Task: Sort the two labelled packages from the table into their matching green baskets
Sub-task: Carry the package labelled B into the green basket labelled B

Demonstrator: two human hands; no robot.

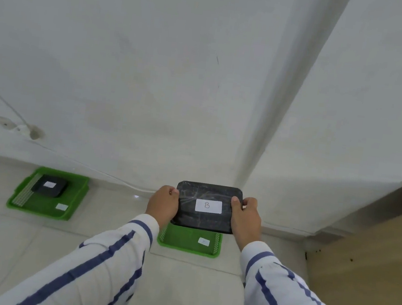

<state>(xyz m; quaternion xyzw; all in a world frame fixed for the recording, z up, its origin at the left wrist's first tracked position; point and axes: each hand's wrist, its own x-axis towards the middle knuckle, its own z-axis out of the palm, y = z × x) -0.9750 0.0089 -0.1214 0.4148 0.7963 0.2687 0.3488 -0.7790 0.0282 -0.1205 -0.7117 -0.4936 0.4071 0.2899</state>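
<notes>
Both arms reach forward in striped sleeves (pixel 117 251), and the left hand (pixel 163 204) clamps the left edge of a black package (pixel 205 221) while the right hand (pixel 246 217) clamps its right edge. On each hand the thumb lies on top and the fingers (pixel 237 202) curl under the rim, pinching the package level, its white label (pixel 208 206) reading "B" facing up.

Count: two black packages, two green baskets. The held package hangs directly above the nearer basket (pixel 189 242), covering its far half; contact cannot be told. What shows of that basket holds only a small white tag (pixel 203 241). Well to the left of that basket, on the same tiled floor (pixel 19 244), the second basket (pixel 48 193) holds the other package (pixel 49 185), white label up, plus its own tag (pixel 61 207). A wooden worktop (pixel 371 262) stands right of the nearer basket.
</notes>
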